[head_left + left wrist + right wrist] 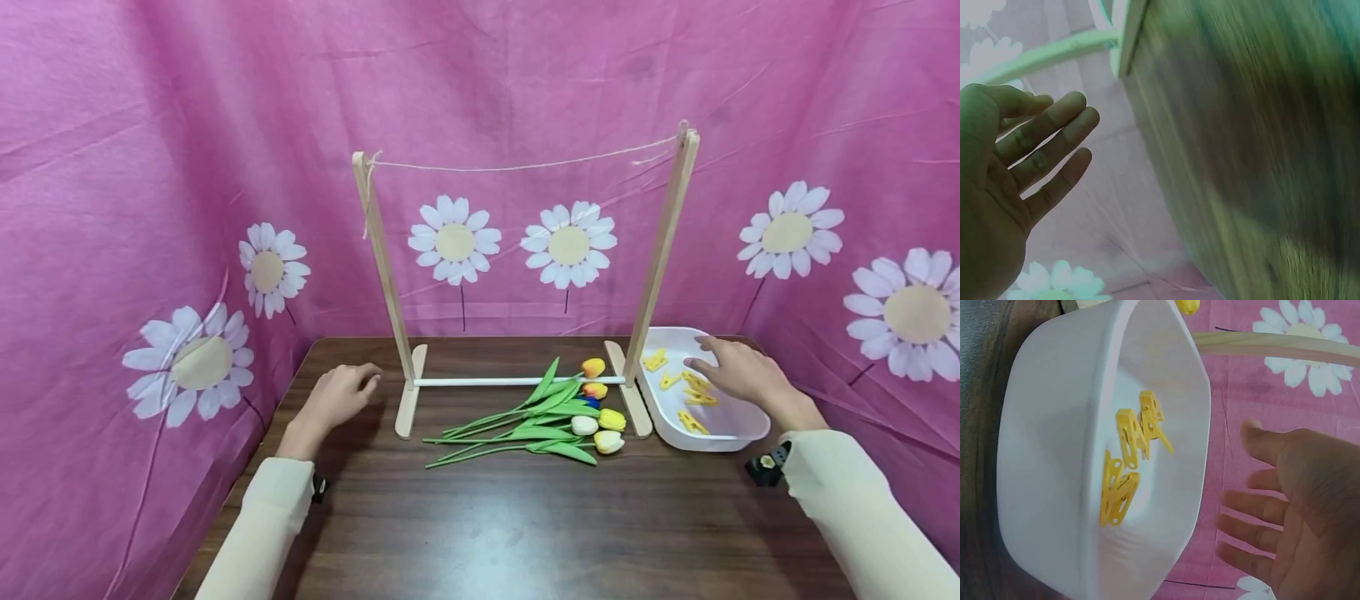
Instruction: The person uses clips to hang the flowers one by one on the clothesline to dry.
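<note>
Head view bright, pale glare on the tabletop (495, 533); left wrist view dim, greenish, streaked with blur; right wrist view clearer.

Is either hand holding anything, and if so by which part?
Nothing is held: left hand and right hand are empty, the right near the white tub.

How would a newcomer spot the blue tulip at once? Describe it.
On the brown table stands a wooden frame, with a white plastic tub beside its right foot. Just left of that foot lies a tulip bunch. The blue tulip, partly hidden, sits between an orange-yellow tulip and a white tulip; it alone is blue.
</note>
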A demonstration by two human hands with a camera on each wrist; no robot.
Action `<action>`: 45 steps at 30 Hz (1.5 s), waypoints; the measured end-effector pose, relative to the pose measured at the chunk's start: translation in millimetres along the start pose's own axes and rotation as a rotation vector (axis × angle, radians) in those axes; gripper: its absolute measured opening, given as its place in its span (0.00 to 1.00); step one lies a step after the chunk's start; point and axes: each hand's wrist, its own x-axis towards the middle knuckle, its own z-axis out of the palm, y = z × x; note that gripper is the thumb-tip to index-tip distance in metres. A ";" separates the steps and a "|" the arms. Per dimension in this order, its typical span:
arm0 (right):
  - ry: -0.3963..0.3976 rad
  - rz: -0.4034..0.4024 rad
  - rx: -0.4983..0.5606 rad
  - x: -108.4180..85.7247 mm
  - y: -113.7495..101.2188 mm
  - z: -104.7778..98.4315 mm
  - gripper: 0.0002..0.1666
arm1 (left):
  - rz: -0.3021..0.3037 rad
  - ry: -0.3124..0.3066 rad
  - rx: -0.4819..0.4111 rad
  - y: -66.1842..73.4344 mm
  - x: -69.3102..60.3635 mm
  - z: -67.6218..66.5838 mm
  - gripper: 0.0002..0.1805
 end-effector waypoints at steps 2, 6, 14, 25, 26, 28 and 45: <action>-0.012 -0.009 0.011 2.3 0.2 0.0 0.33 | 0.031 0.016 0.004 8.4 -2.3 -0.1 0.11; -0.033 -0.020 0.016 8.5 0.5 1.3 0.23 | 0.099 0.020 -0.014 27.1 -4.8 2.8 0.09; -0.082 -0.091 0.018 28.0 4.1 8.9 0.15 | 0.224 -0.090 -0.078 68.9 -7.8 16.2 0.08; -0.162 -0.154 -0.021 44.4 0.7 22.7 0.16 | 0.310 -0.175 -0.076 106.3 -9.3 47.8 0.06; -0.173 -0.163 -0.024 45.3 -1.4 23.3 0.16 | 0.293 -0.173 -0.076 108.4 -8.4 50.1 0.06; -0.196 -0.178 -0.028 47.0 -5.0 25.9 0.18 | 0.254 -0.173 -0.075 111.0 -5.8 55.6 0.05; -0.341 -0.115 -0.082 58.3 -3.8 39.7 0.22 | 0.203 -0.200 -0.047 121.4 9.9 77.0 0.03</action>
